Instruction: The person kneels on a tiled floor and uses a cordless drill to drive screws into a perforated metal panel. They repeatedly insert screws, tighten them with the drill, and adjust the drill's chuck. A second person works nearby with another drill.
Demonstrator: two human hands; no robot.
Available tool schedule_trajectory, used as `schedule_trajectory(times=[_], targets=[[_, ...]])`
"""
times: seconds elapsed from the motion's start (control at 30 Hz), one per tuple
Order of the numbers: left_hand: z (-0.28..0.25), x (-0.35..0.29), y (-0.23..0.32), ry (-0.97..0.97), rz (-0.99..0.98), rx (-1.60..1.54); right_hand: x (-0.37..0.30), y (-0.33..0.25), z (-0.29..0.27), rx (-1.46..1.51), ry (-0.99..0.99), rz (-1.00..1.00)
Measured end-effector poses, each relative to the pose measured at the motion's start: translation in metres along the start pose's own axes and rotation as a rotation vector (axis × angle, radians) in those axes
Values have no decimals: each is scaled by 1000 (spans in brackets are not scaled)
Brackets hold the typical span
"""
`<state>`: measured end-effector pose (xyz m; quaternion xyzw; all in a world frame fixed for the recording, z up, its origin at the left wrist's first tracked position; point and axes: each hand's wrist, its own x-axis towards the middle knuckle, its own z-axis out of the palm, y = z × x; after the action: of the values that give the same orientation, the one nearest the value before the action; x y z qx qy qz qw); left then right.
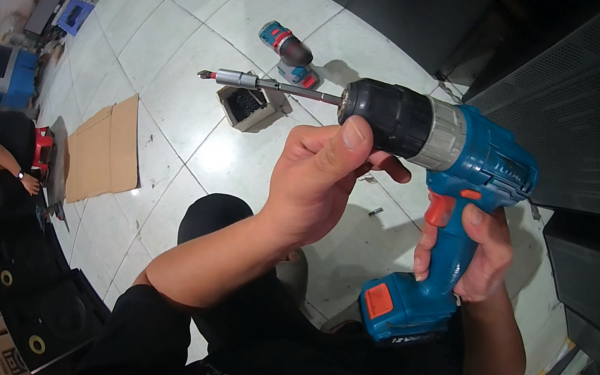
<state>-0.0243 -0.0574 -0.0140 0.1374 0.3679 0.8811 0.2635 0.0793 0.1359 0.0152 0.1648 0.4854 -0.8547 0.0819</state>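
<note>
A blue cordless drill [457,236] with a black chuck [390,115] is held up in front of me, pointing left. My right hand [490,253] wraps round its handle, close to the red trigger. With thumb and fingers, my left hand [323,167] grips the chuck from below. A long bit holder [235,79] with a silver sleeve and a red-banded screwdriver bit sticks out of the chuck. The battery [406,310] with an orange patch sits at the handle's foot.
On the tiled floor stand a second drill [290,52] and a small box of dark screws [246,108]. A cardboard sheet [108,149] lies to the left, near a crouching person [4,145]. Large black speaker cabinets [565,96] stand at right, others at lower left.
</note>
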Motion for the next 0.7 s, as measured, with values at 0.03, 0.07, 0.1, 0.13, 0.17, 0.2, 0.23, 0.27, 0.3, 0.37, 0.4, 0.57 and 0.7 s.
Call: schedule_trajectory(times=[0.03, 0.07, 0.1, 0.13, 0.17, 0.2, 0.23, 0.27, 0.3, 0.37, 0.4, 0.57, 0.7], targets=[[0, 0, 0, -8, 9, -11, 0, 0, 0, 4, -3, 1], [1, 0, -1, -12, 15, -25, 0, 1, -1, 9, -6, 1], [1, -1, -1, -10, 22, -40, 1, 2, -2, 5, -4, -4], [2, -1, -2, -9, 21, -34, 1, 3, -3, 2, -3, -9], [2, -2, -2, -4, 22, -29, 1, 4, -4, -4, -17, -26], [2, -3, -2, 7, 24, -25, 2, 6, -6, -9, -2, -22], [3, -3, -3, 3, 27, 1, 4, 8, -8, -16, -3, -29], [3, -4, -2, 5, 31, 25, 5, 10, -10, -23, -5, -36], [3, -4, -1, 7, 36, 49, 7, 13, -12, -4, 3, -47], [3, -5, 1, -40, 6, 180, 10, 20, -16, 37, 3, -68], [4, -6, 2, -39, 1, 181, 13, 23, -19, 75, -12, -61], [15, -10, 3, -2, 26, 186, 15, 29, -29, 167, -73, -45], [22, -11, 7, 21, 94, 258, 17, 31, -32, 199, -102, -8]])
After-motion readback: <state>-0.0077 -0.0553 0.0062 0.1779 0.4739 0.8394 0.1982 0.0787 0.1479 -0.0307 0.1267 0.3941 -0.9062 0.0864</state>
